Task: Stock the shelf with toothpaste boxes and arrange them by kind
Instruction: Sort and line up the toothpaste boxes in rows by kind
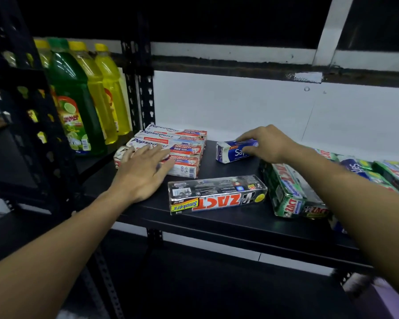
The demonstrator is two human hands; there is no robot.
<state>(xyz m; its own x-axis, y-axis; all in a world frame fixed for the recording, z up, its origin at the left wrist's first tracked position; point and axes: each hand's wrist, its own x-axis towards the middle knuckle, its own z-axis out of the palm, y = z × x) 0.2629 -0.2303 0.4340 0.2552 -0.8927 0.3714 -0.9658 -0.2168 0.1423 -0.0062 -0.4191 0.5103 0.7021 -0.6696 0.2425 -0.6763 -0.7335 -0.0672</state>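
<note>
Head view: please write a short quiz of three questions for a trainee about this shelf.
1. True or false: the left hand rests open on the Pepsodent boxes.
2. The right hand grips a box. Its colour is: A) blue B) black C) green.
3. Fill in: the bottles stand to the ___ of the Pepsodent boxes.
Key: 1 true; 2 A; 3 left.

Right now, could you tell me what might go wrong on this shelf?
The black Zact box lies close to the shelf front edge; a passing arm could knock it off. The right hand grips the blue box with its forearm over the green Zact boxes, which might be dragged askew. The left hand rests on the Pepsodent stack; a push could skew it.
</note>
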